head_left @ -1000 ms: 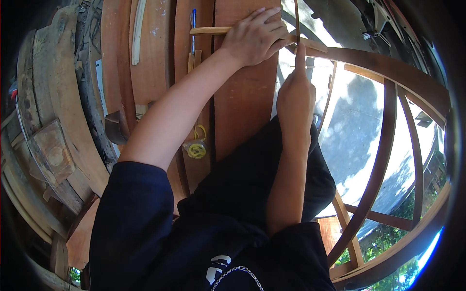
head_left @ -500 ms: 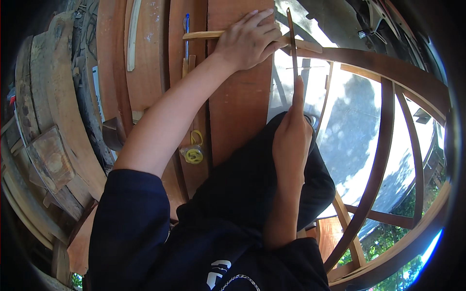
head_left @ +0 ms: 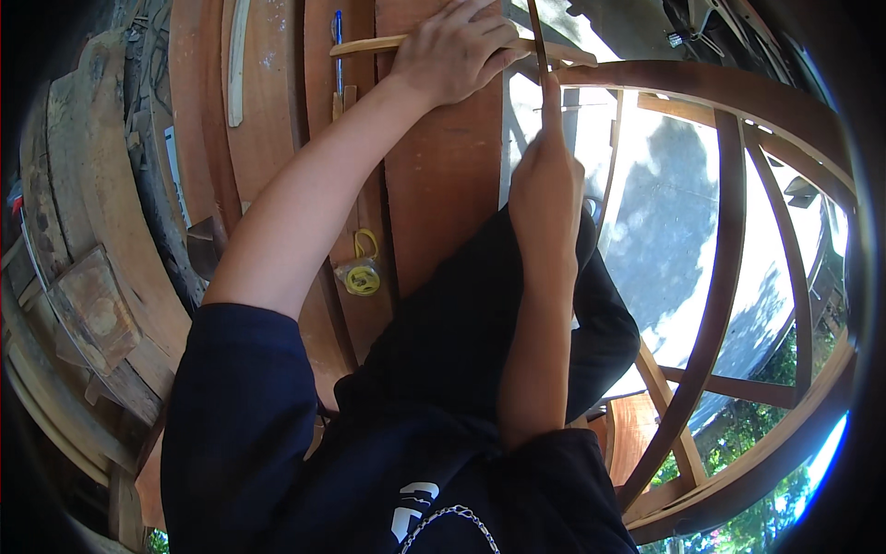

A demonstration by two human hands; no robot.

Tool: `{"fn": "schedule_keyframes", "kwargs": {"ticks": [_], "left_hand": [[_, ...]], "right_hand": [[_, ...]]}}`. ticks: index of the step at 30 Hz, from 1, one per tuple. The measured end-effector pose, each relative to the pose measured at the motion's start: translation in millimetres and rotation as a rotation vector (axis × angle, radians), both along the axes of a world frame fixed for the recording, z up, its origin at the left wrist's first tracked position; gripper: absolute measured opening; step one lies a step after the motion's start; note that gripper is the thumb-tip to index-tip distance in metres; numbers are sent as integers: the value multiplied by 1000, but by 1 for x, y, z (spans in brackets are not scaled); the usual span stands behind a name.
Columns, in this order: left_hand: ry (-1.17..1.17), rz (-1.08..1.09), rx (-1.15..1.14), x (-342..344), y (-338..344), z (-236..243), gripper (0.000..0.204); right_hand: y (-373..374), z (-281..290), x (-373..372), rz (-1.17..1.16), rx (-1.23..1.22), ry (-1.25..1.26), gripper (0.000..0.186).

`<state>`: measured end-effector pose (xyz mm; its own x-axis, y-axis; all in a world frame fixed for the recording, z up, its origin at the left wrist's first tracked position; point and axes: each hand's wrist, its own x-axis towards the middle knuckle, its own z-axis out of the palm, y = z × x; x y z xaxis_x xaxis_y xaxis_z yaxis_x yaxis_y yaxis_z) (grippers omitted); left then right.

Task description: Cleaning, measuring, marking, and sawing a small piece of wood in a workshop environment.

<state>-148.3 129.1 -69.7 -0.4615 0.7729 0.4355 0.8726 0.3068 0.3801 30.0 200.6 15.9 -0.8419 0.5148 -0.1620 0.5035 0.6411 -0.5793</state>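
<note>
My left hand [head_left: 454, 54] presses down on a narrow wooden strip [head_left: 369, 44] that lies crosswise over a reddish-brown board [head_left: 443, 198]. Its fingers point away from me, and the thumb rests along the strip. The strip's right end sticks out past the board's edge. My right hand [head_left: 547, 189] is closed round the near end of a thin, long-bladed tool, which looks like a handsaw [head_left: 536, 32] seen edge-on. My index finger stretches along its back. The blade crosses the strip just right of my left hand; its tip runs beyond the upper edge of the view.
A blue pen [head_left: 338, 32] lies beside the strip's left end. Nearer me is a yellow round item with a loop [head_left: 359, 275]. Long boards [head_left: 263, 148] stretch along the left. A curved wooden frame [head_left: 729, 222] stands at the right, close to my right arm.
My right hand has pushed the saw forward across the strip, away from me. My left hand keeps its place on the strip. The whole view has shifted slightly.
</note>
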Motion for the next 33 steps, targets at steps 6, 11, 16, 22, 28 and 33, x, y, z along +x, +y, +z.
{"fn": "schedule_keyframes", "kwargs": {"ticks": [6,11,16,22,28,33], "left_hand": [[-33,-1,22,-3,0,0,28],[-41,-19,3,-3,-2,-3,28],[-53,-13,-4,-1,-1,1,27],[-52,-7,0,-3,-2,0,24],[-25,-3,6,-1,-1,1,24],[-48,-15,-10,-3,-1,1,25]], "right_hand": [[0,0,12,14,39,-4,70],[-5,6,6,-51,14,-57,72],[8,-6,-14,0,101,-83,72],[-8,6,15,-57,-44,-22,71],[5,3,-19,-17,60,-91,73],[-6,18,17,-70,-48,-14,70]]}}
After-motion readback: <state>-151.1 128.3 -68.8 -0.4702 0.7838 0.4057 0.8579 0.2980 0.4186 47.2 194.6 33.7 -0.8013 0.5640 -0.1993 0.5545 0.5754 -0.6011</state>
